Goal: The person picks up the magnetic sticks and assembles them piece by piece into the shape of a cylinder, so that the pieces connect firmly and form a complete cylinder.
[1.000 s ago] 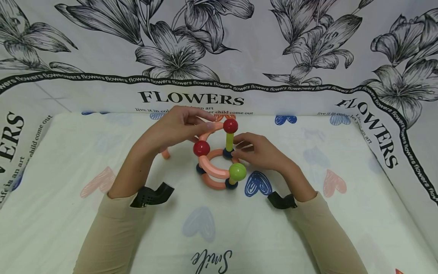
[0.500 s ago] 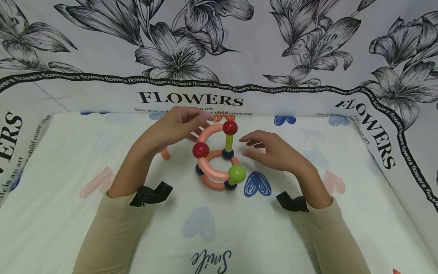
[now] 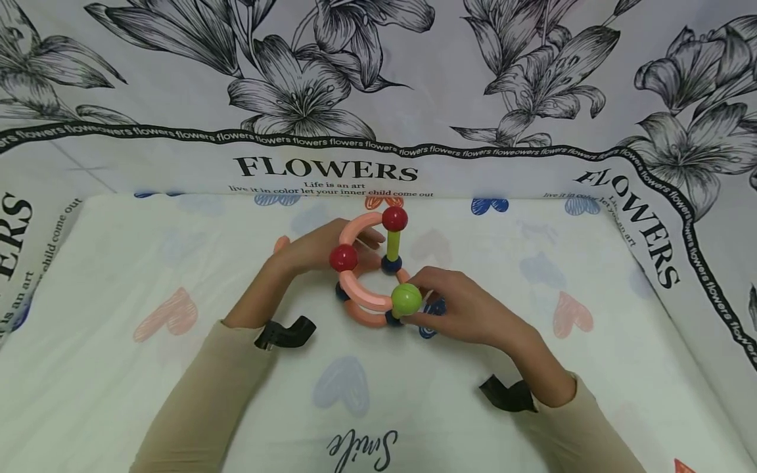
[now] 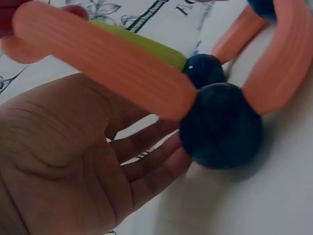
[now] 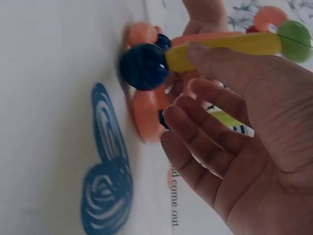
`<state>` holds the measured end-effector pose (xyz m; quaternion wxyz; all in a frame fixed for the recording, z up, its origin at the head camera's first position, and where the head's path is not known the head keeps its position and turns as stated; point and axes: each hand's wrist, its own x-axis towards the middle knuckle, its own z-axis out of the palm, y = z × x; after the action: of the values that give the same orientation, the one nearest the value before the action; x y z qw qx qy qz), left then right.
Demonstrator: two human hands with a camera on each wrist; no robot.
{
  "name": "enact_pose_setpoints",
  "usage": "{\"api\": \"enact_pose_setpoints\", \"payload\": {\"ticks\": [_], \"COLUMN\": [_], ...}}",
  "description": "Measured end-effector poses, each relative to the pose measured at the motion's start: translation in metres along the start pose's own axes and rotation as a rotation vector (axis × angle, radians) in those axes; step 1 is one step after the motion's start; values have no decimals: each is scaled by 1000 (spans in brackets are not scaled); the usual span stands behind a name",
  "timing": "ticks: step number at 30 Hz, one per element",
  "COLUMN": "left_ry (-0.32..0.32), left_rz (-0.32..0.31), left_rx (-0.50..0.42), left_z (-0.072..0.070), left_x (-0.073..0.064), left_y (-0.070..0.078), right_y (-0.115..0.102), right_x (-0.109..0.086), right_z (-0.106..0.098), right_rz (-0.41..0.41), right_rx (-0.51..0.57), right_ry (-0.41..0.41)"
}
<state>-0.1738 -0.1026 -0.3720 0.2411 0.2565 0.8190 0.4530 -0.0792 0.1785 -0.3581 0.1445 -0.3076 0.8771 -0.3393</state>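
A magnetic ball-and-stick structure (image 3: 365, 301) stands on the bed-like white cloth, with curved orange sticks in a lower ring and an upper arc. Dark blue balls (image 4: 221, 126) join the lower ring. Above are two red balls (image 3: 344, 258) and a green ball (image 3: 407, 299). My left hand (image 3: 319, 248) is at the far left side, its fingers loosely extended behind the orange sticks. My right hand (image 3: 467, 305) is by the green ball. In the right wrist view its thumb lies against the yellow stick (image 5: 244, 45), while the other fingers are bent loosely, apart from the stick.
Another orange stick (image 3: 281, 244) lies behind my left wrist, partly hidden. The white cloth (image 3: 266, 401) carries printed hearts and writing. A flower-printed fabric (image 3: 426, 112) rises behind it.
My left hand has dropped from the upper orange arc to lower behind the structure. My right hand has withdrawn from the yellow-green upright, then come nearer, to the green ball.
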Motion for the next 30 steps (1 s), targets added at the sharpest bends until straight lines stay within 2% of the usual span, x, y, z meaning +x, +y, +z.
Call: {"api": "enact_pose_setpoints", "payload": {"ticks": [9, 13, 19, 25, 30], "left_ry": [-32, -56, -106, -71, -12], "left_rz": [124, 143, 135, 79, 56], "left_rx": [-18, -9, -12, -7, 23], "left_z": [12, 12, 11, 9, 9], "left_x": [6, 7, 8, 5, 2], "left_y": [-1, -2, -1, 0, 2], "right_y": [-2, -3, -4, -2, 1], "right_x": [5, 5, 4, 5, 6], "right_z": [15, 16, 11, 9, 7], "right_rz": [-53, -53, -28, -5, -3], "right_rx": [15, 11, 2, -9, -23], "right_ry": [34, 36, 22, 18, 48]}}
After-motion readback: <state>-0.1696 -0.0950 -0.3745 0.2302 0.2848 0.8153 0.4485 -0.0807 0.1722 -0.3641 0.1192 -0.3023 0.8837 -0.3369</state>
